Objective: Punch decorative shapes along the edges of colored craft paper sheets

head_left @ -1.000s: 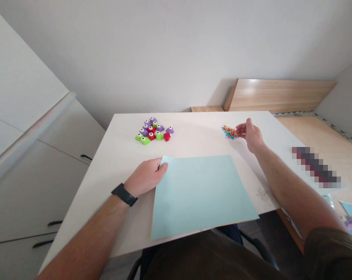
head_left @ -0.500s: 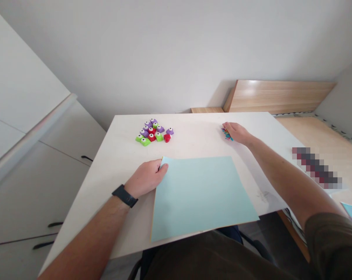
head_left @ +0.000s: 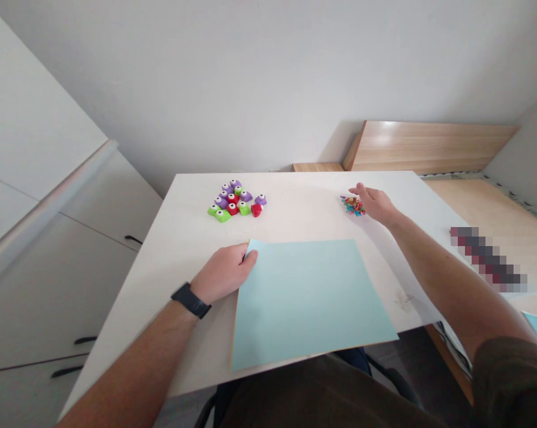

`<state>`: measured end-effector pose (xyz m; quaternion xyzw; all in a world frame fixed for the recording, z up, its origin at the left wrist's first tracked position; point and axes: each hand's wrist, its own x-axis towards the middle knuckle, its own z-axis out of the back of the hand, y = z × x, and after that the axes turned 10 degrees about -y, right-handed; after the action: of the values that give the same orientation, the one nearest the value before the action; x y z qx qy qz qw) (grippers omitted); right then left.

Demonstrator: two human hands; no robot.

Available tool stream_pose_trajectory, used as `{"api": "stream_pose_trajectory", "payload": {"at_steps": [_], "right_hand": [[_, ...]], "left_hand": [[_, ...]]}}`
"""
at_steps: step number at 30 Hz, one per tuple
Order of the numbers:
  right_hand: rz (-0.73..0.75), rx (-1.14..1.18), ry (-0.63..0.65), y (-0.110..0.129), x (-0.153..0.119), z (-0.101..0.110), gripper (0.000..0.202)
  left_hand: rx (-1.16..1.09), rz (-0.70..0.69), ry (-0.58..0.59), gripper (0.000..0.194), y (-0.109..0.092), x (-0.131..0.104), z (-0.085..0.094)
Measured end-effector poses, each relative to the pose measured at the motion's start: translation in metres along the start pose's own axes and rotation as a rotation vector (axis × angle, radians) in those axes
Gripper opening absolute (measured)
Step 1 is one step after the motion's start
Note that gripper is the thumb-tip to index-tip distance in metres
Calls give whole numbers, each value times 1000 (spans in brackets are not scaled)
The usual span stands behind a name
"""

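My left hand (head_left: 226,270), with a black watch at the wrist, is closed on the upper left edge of a light blue sheet of paper (head_left: 313,303). A thin yellow edge shows along the sheet's left and bottom sides. Near the table's far right, my right hand (head_left: 376,204) hovers beside a small pile of tiny multicoloured pieces (head_left: 354,205), too small to name. Its thumb and a finger reach out over the pile, slightly apart, and nothing shows between them; the other fingers are partly hidden.
Several purple, green and red toys with eyeballs (head_left: 233,199) stand grouped on the white table (head_left: 161,238). A wooden headboard (head_left: 429,145) rises behind at right, and a pixelated item (head_left: 489,260) lies beside the table. White cabinets (head_left: 63,267) line the left.
My right hand has shifted slightly right and lifted off the small pieces, so more of the pile shows. My left hand stays on the paper.
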<state>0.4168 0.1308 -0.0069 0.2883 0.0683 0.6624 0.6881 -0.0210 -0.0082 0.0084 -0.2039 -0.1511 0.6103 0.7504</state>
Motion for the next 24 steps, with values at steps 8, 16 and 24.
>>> {"api": "stream_pose_trajectory", "payload": {"at_steps": [8,16,24], "right_hand": [[246,-55,136,7,4,-18,66],[165,-59,51,-2,-3,1,78],[198,-10,11,-1,-16,4,77]], "left_hand": [[14,4,2,38,0,0,0],[10,4,-8,38,0,0,0],[-12,8,-9,36,-1,0,2]]}}
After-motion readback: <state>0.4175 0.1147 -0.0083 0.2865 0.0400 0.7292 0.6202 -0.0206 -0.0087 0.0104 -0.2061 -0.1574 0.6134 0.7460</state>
